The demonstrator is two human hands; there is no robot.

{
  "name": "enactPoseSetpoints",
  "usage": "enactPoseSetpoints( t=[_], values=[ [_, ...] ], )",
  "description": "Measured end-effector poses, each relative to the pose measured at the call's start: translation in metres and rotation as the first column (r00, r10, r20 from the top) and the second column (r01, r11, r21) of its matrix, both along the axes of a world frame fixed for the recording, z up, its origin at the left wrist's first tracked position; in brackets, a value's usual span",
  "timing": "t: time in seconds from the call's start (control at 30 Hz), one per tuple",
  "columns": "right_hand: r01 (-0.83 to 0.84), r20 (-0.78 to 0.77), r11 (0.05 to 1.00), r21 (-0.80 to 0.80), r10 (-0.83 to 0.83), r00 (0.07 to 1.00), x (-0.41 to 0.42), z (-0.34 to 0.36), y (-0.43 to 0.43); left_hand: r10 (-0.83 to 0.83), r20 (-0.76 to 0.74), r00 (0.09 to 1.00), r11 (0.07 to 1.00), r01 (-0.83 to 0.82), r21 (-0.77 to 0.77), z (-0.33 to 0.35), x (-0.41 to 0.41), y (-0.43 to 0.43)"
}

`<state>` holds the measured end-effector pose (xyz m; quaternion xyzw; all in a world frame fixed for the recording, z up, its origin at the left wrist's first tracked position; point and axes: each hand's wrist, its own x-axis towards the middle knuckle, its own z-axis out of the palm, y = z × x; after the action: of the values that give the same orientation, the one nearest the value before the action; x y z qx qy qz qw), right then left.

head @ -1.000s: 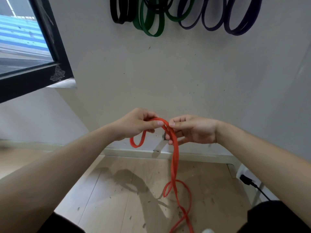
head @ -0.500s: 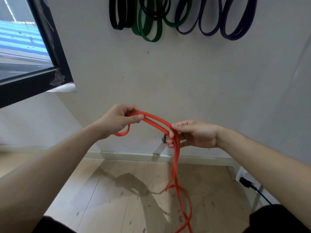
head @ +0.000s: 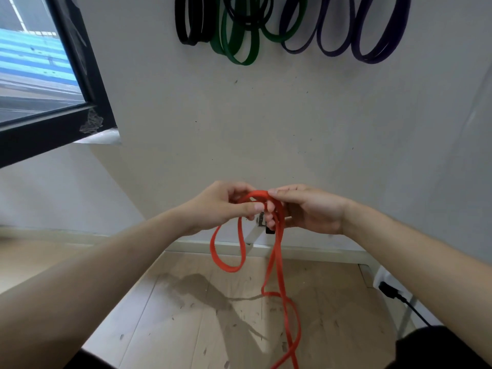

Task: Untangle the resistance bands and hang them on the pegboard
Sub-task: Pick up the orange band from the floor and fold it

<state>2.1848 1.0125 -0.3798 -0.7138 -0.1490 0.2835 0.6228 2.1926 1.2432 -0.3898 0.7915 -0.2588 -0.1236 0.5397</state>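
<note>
Orange-red flat rubber resistance band (head: 229, 268) hanging before pale wall (head: 266, 129), tail trailing toward wooden floor (head: 186, 315). Left hand (head: 218, 206) and right hand (head: 311, 211), apart moments ago, closing together, fingers of both pinching band top. Slack loop lengthening below left hand: tangle likely loosening; hanging pending.

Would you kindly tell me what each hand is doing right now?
Left hand: gripping the red resistance band.
Right hand: pinching the same band at its top.
</note>
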Motion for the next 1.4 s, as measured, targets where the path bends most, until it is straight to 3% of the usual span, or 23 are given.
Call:
enactPoseSetpoints(
  t=[0.17,0.4,0.67,0.87,1.07,1.4],
  values=[
    [-0.005,-0.008,1.0,0.013,0.005,1.0,-0.002,0.001,0.0,0.076,0.091,0.993,0.997,-0.073,-0.029,0.007,0.002,0.0],
    [0.0,-0.06,0.999,-0.046,-0.003,0.998,0.003,-0.004,-0.016,0.232,-0.023,0.972,0.941,-0.23,-0.25,0.006,0.022,0.031],
    [0.028,0.035,0.999,-0.016,-0.027,0.999,0.0,-0.001,-0.015,0.208,-0.045,0.977,0.971,-0.212,-0.114,-0.003,0.023,0.044],
    [-0.012,0.041,1.0,0.01,0.012,0.999,0.001,-0.001,-0.016,0.297,-0.056,0.953,0.944,-0.302,-0.134,-0.003,0.028,0.049],
    [-0.078,0.004,0.996,-0.047,0.079,0.997,0.002,-0.006,-0.025,0.424,-0.042,0.905,0.868,-0.419,-0.265,0.001,0.036,0.058],
    [-0.13,0.03,0.991,0.001,0.13,0.991,0.001,-0.007,-0.021,0.461,-0.018,0.887,0.878,-0.459,-0.138,-0.017,0.043,0.073]
  ],
)
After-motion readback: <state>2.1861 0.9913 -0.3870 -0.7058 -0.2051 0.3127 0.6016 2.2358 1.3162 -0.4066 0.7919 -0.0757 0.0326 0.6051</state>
